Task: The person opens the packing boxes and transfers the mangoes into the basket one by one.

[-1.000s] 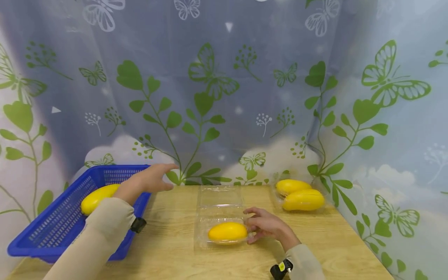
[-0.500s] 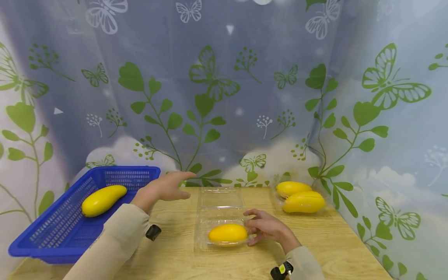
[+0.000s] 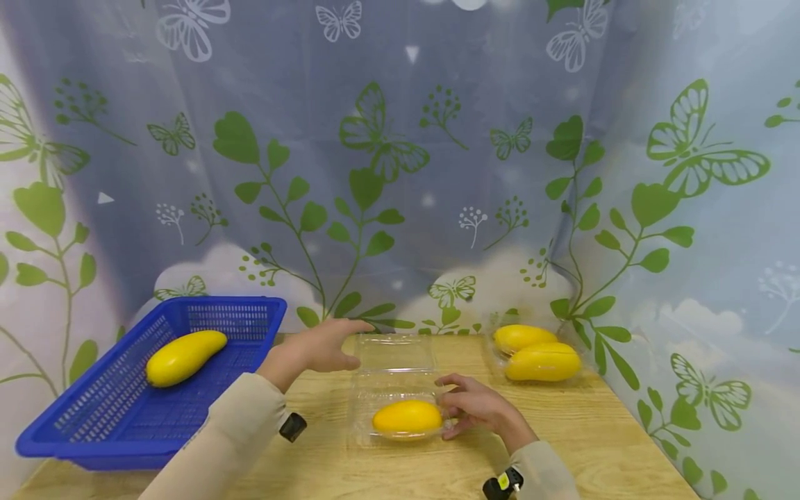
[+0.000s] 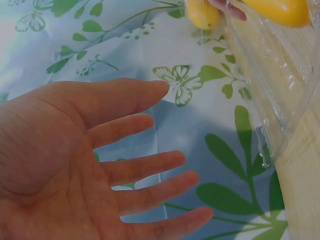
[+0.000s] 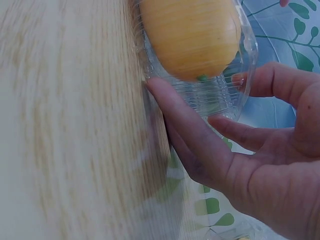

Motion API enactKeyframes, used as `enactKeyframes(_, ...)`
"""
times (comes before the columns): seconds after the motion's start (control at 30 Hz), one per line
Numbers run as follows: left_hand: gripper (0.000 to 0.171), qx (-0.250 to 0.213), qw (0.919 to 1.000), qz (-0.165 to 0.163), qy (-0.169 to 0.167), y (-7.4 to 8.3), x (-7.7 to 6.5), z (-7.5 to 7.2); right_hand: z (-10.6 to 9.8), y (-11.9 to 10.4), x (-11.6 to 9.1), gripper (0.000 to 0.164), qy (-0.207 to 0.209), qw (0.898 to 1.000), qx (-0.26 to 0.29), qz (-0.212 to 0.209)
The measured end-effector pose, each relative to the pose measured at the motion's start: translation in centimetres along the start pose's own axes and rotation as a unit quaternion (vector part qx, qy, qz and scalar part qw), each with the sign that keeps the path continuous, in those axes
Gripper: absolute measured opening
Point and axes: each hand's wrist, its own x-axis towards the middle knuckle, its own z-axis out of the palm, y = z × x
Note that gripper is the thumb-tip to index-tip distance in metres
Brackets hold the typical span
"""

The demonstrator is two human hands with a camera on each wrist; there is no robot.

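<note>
In the head view, a clear plastic clamshell box (image 3: pixel 362 430) stands on the table with its lid (image 3: pixel 395 353) folded back. A yellow, mango-like fruit (image 3: pixel 407 418) lies inside. My right hand (image 3: pixel 480 406) holds the box's right end; in the right wrist view its fingers curl about the plastic wall, and the fruit (image 5: pixel 192 37) shows a green spot at its tip. My left hand (image 3: pixel 321 348) hovers left of the lid with nothing in it. Its fingers are spread and straight in the left wrist view, apart from the plastic edge (image 4: pixel 267 145).
A blue basket (image 3: pixel 62 423) at the left holds another long yellow fruit (image 3: pixel 185 357). At the back right, a clear box (image 3: pixel 494 361) contains two yellow fruits (image 3: pixel 542 361). Behind the wooden table (image 3: pixel 600 444) hangs a leaf-and-butterfly patterned cloth (image 3: pixel 400 173).
My left hand has moved right, from over the blue basket to beside the lid, bringing the basket's fruit into full view. The right hand and the box have stayed in place.
</note>
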Motion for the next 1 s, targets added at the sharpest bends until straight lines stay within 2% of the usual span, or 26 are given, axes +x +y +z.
enactKeyframes(0.23,0.062,-0.005,1.0000,0.000,-0.008,0.2,0.1,0.7,0.0,-0.2,-0.1,0.059,-0.013,1.000,0.002,0.000)
enactKeyframes(0.5,0.064,-0.020,0.9992,-0.026,-0.024,0.6,0.1,1.8,-0.1,-0.1,-0.2,0.060,-0.018,1.000,0.002,0.000)
enactKeyframes(0.67,0.063,-0.035,0.9989,-0.016,-0.025,0.9,0.5,2.7,0.0,-0.1,0.0,0.059,-0.015,1.000,0.000,0.001)
enactKeyframes(1.0,0.062,-0.038,0.9989,0.012,-0.026,1.5,1.4,4.5,0.0,-0.1,-0.1,0.058,0.002,1.000,-0.009,0.004)
